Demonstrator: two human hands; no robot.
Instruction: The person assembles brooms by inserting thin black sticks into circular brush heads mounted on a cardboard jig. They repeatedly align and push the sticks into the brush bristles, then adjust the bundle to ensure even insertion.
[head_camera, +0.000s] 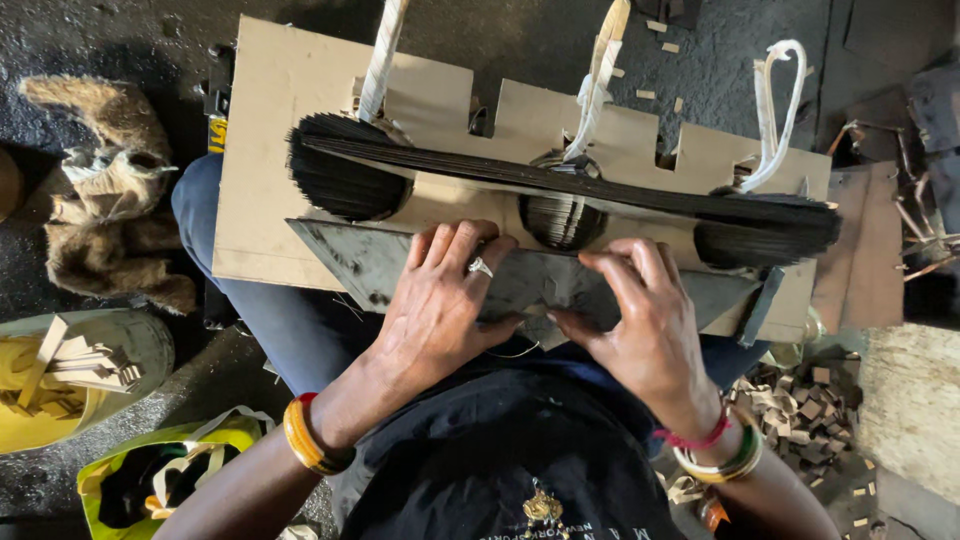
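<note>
Both hands, left hand (440, 300) and right hand (640, 320), press flat on a grey metal sheet (350, 255). It lies over a notched cardboard board (270, 150) beside stacked black laminations (340, 170).

Even daylight, soft shadows, sharp, edge distortion.

A person seen from above wears a black shirt (500, 460) with a small gold emblem and blue trousers (290, 330). The left hand (440, 300) bears a silver ring (481, 267) and orange-yellow bangles (310, 440). The right hand (640, 320) has green-gold bangles (725, 462) and a red thread (690, 440).
</note>
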